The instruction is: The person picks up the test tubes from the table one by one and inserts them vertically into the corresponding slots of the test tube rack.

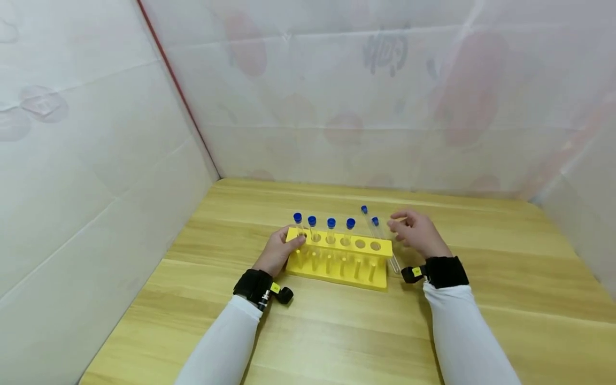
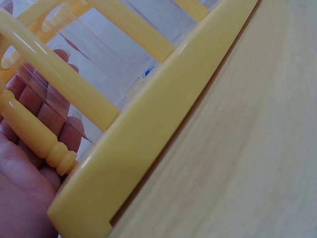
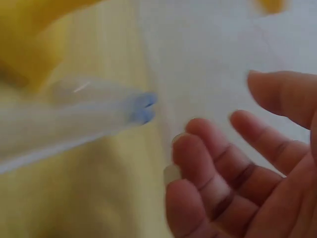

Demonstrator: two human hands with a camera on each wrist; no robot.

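Head view: a yellow rack (image 1: pixel 339 262) sits on the wood table (image 1: pixel 481 321), abt in the middle. The left hand (image 1: pixel 279 251) holds the rack's left end, fingers bent round it. Four tubes w/ blue caps (image 1: pixel 322 229) stand in the rack's holes; the two holes on the right have none. Two more tubes (image 1: pixel 377 235) lie on the table just beside the rack's right end, side by side. The right hand (image 1: pixel 416 232) is near them, fingers loose, holding nothing (can't tell if it touches them). Left wrist view: fingers (image 2: pixel 29 119) show behind the rack's bars (image 2: pixel 59 84). Right wrist view is blurry: open fingers (image 3: pixel 223 168) near the two blue caps (image 3: pixel 142 108).
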